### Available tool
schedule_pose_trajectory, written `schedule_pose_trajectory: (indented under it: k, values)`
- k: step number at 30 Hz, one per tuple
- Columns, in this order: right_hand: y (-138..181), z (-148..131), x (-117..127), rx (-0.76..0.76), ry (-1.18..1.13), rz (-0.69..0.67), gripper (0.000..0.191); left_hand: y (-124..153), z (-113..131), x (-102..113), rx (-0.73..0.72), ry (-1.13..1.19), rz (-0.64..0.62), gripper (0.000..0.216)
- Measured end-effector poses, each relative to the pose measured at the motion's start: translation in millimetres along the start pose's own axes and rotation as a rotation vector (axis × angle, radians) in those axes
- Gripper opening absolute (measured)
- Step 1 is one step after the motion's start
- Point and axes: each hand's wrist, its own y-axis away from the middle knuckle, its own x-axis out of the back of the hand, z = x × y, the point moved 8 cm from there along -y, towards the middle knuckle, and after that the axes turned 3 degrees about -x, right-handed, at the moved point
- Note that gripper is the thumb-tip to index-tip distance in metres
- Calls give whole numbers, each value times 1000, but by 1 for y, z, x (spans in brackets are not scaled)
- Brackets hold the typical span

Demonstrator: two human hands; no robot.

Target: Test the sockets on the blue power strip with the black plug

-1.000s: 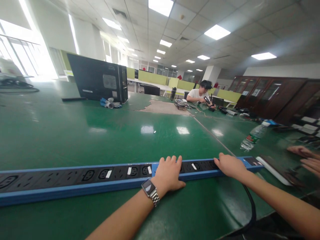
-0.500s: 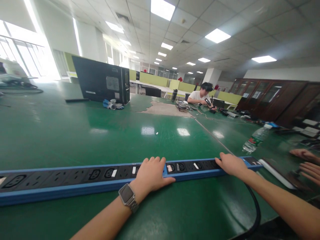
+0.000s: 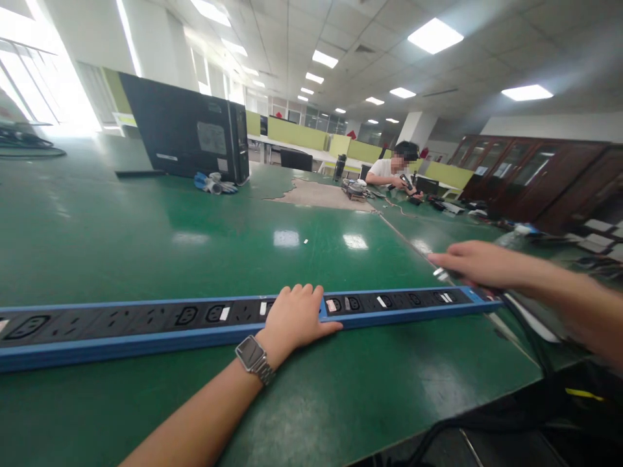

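A long blue power strip [image 3: 160, 347] with black sockets lies across the green table. My left hand [image 3: 296, 311], with a watch on its wrist, grips it near the middle, fingers over the far edge and thumb on the near side. Above the strip's right part, my right hand [image 3: 481, 264] holds a plug [image 3: 442, 274] with its metal prongs pointing left. Most of the plug's body is hidden by the fingers, and the hand is slightly blurred. A black cable [image 3: 533, 337] hangs below that hand and runs down toward the table's near edge.
A black computer case [image 3: 187, 133] stands at the back left with gloves [image 3: 214, 183] beside it. A clear bottle [image 3: 516, 235] is partly hidden behind my right arm. Across the table another person [image 3: 389, 172] handles a dark object. Cabinets [image 3: 530, 175] line the right.
My right hand has left the power strip's right end and risen, now with a plug in it. My left hand keeps its place on the strip. The view has shifted slightly.
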Motion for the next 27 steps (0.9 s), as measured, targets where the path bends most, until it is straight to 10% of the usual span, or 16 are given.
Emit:
schedule_pose_trajectory:
  k: [7, 16, 27]
  values:
    - [-23, -42, -90, 51, 240, -197, 59, 0, -1, -1, 6, 4, -1, 66]
    - [-14, -104, -107, 115, 218, -179, 60, 0, -1, -1, 1, -7, 18, 64]
    - [-4, -113, -117, -15, 241, -36, 52, 0, 1, 1, -11, -20, 37, 64]
